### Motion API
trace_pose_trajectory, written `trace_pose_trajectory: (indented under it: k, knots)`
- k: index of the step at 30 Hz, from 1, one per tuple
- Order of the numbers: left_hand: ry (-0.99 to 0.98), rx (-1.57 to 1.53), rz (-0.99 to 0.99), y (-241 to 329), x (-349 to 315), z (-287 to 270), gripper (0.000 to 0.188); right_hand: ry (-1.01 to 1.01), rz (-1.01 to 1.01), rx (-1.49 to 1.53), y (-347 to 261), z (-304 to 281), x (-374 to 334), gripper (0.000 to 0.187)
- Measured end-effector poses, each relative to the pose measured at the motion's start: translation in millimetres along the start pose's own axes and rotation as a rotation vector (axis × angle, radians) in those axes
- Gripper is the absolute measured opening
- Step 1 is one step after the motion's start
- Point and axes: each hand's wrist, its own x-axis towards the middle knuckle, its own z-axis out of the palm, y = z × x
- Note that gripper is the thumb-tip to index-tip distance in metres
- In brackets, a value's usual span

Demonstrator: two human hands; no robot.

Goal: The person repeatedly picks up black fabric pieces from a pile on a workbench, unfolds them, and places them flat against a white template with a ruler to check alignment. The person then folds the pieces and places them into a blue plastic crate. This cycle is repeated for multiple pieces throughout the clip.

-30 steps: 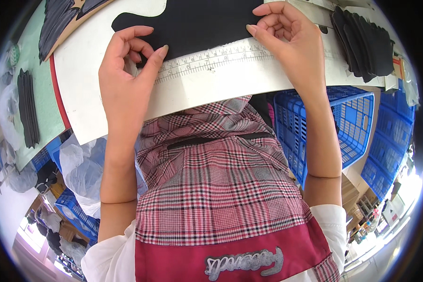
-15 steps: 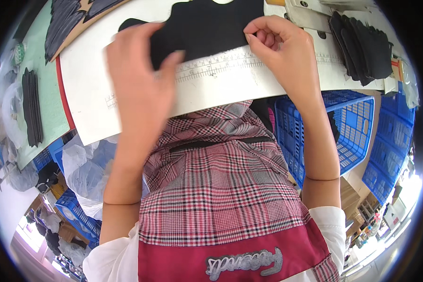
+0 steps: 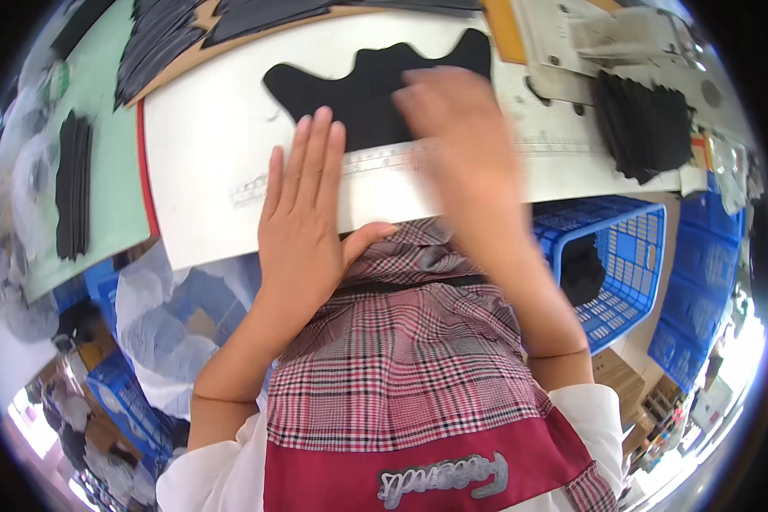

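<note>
A black, wavy-edged fabric piece (image 3: 363, 102) lies flat on the white worktop (image 3: 205, 213), its straight lower side along the ruler markings (image 3: 375, 162). My left hand (image 3: 307, 213) rests flat and open, palm down, with its fingertips at the lower left edge of the piece and its thumb out to the side. Over the right part of the fabric is my right hand (image 3: 465, 141). Motion smears its fingers, so whether they grip anything does not show, and it hides part of the cloth.
A stack of black cut pieces (image 3: 644, 128) sits at the right beside a pale sewing machine (image 3: 623, 38). Dark pieces lie on a brown board (image 3: 205, 53) at the back. Another black stack (image 3: 73, 183) is on the green surface at left. A blue crate (image 3: 631, 256) stands below right.
The black piece now lies flat and more exposed. My left hand has come down and flattened at its lower left; my right hand has moved left from its right end, over the cloth.
</note>
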Motion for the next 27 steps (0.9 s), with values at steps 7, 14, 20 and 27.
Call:
trace_pose_trajectory:
  k: [7,14,20,27]
  knots:
    - [-0.018,0.006,0.016,3.5,4.9,-9.2,0.102,-0.164,0.274,-0.049,1.6,-10.4,-38.8,0.082]
    - [0.109,-0.021,0.170,32.5,52.7,-4.6,0.103,0.291,0.430,-0.191,66.6,-94.3,-64.3,0.047]
    - [0.091,-0.048,0.346,40.1,6.3,18.3,0.049,0.340,0.665,-0.299,133.8,-127.9,-69.7,0.047]
    - [0.594,-0.129,-0.183,-56.2,13.4,-92.9,0.036,0.063,0.634,-0.300,155.6,-164.3,-94.0,0.039]
